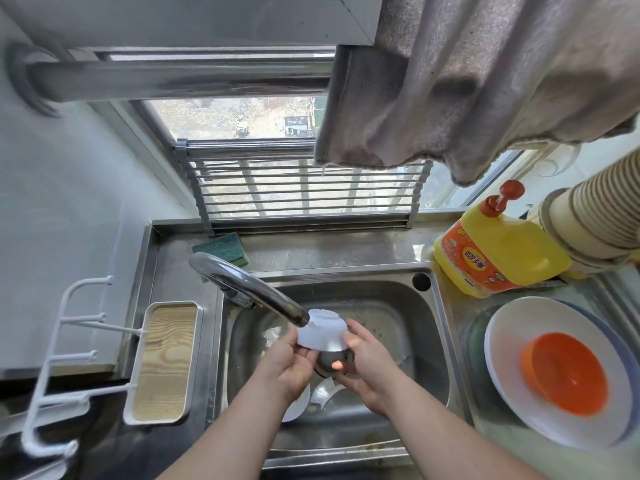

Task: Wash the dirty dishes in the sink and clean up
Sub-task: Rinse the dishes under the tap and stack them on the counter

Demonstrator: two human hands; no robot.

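Two hands on one white bowl (323, 330), held upside down under the faucet (249, 289) spout over the steel sink (429, 327).
I see a steel counter below a window, towel (485, 81) hanging above, sponge (223, 248) behind the faucet, yellow detergent jug (498, 251) right. White plate (509, 375) at right holds an orange bowl (564, 374). Left hand (289, 367) grips the bowl's rim, right hand (367, 367) clasps its side. More white dishes (298, 405) lie in the basin. Can't tell if water runs.
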